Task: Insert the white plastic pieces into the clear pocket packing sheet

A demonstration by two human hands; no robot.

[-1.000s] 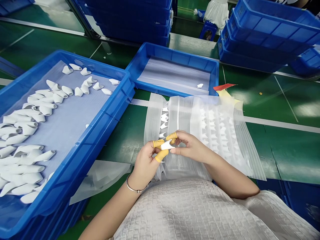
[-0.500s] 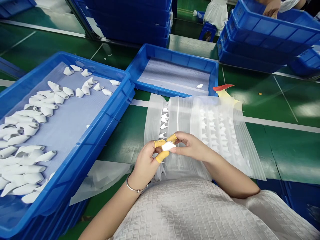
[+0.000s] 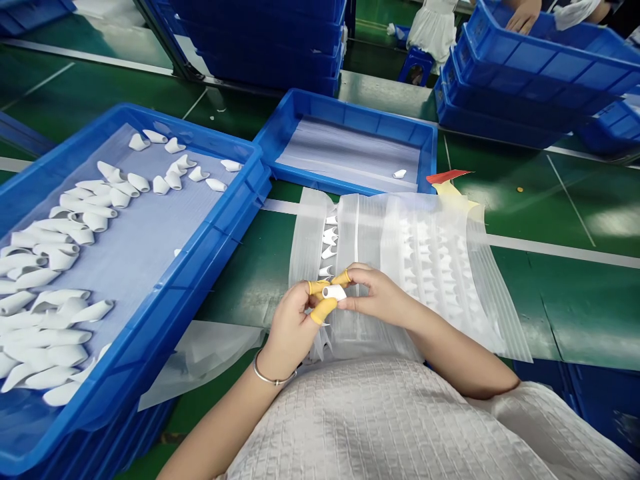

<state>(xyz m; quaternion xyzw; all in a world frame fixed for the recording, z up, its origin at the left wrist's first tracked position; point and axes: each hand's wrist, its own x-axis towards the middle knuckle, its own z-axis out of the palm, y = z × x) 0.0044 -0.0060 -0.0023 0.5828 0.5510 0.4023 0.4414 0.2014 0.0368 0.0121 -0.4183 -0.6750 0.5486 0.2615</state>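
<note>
One small white tube (image 3: 338, 292) sits pinched between our left hand (image 3: 290, 317) and our right hand (image 3: 377, 293). Our left thumb and finger wear yellow finger covers (image 3: 324, 310) and grip the end where we can see a round hole. Our right finger and bare thumb are closed on the other end. We have a silver bracelet (image 3: 275, 381) on our left wrist.

We think the step now is looking the tube over and feeling it. The next move, we guess, calls for one hand to let go softly while the other holds on, so it does not drop.

Just past our fingers, we see a row of tubes (image 3: 329, 252) next to cloudy plastic sheets (image 3: 360, 233) on the green desk (image 3: 540, 293). More rows show through the sheets on our right. A red and yellow tag (image 3: 453, 176) is at their far edge.

To our left, a big blue tray (image 3: 200, 257) has lots of loose tubes (image 3: 57, 337) in it. Past the sheets, another blue tray (image 3: 350, 107) has one lone tube (image 3: 399, 174) inside. Farther off, we see another person's hand (image 3: 524, 16) at a stack of blue bins (image 3: 510, 93).
</note>
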